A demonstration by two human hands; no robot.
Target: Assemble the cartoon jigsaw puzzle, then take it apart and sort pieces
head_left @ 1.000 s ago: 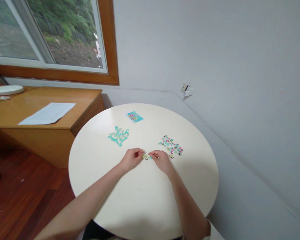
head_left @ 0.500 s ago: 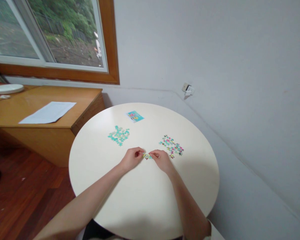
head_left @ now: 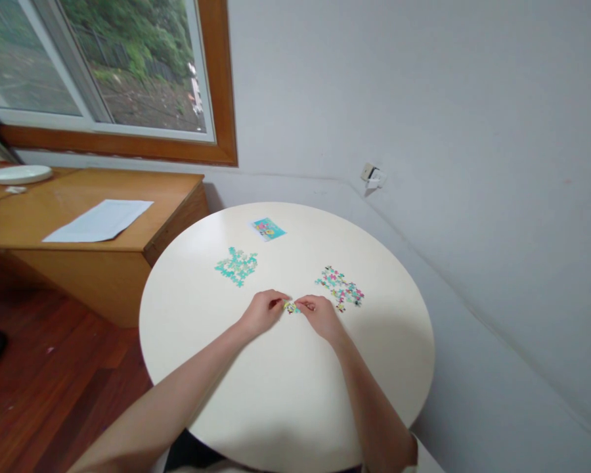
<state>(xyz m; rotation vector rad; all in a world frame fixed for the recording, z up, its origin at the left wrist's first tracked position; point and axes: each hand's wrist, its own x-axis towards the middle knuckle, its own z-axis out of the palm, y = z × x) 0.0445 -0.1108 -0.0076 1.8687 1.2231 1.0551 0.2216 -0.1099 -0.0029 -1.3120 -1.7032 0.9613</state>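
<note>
A small cluster of joined jigsaw puzzle pieces (head_left: 291,307), mostly yellow and multicoloured, lies on the round white table (head_left: 276,387). My left hand (head_left: 266,310) is closed at the cluster's left edge, its thumb and forefinger pressed on the pieces. From the right, my right hand (head_left: 319,314) pinches at the cluster's other edge; fingertips partly cover it. Farther off to the left lies a group of turquoise puzzle pieces (head_left: 237,266). Right of my right hand spreads a group of pink, turquoise and dark puzzle pieces (head_left: 339,287).
A small turquoise picture card (head_left: 268,229) lies near the table's far edge. On the left, a wooden desk (head_left: 79,263) bears a paper sheet (head_left: 101,220) and a white plate (head_left: 18,174). The wall (head_left: 497,217) with an outlet (head_left: 369,173) stands close behind and right.
Both hands stay at the small cluster, with only slight finger movement. The whole view has shifted a little, so things appear slightly farther right.
</note>
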